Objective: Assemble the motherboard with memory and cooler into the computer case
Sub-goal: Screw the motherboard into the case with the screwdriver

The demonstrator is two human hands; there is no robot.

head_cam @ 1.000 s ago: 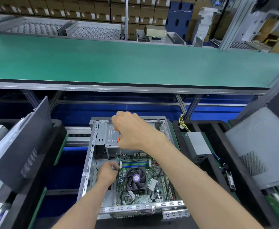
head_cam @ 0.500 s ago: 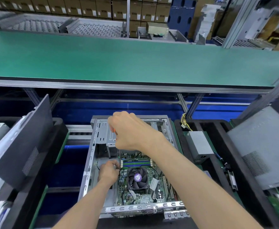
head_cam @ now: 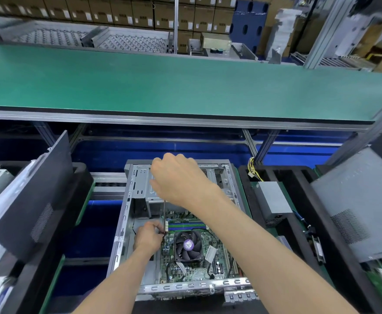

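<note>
Open computer case [head_cam: 126, 223] with motherboard [head_cam: 208, 264] lying flat inside, black cooler fan [head_cam: 188, 245] on it and memory slots [head_cam: 185, 225] just behind. Right hand [head_cam: 178, 180] curled around screwdriver [head_cam: 164, 214] held upright over board's left edge. Left hand [head_cam: 148, 236] low inside case, fingertips [head_cam: 159, 226] pinching at screwdriver's tip.

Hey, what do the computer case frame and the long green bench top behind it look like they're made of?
The computer case looks like bare sheet steel: dull grey with a soft sheen, thin folded edges and punched slots along its front rail. The green bench top looks like a matte rubber or vinyl mat, judging by its even colour without glare and its dark edge layer above a silvery, probably aluminium, rail.
</note>
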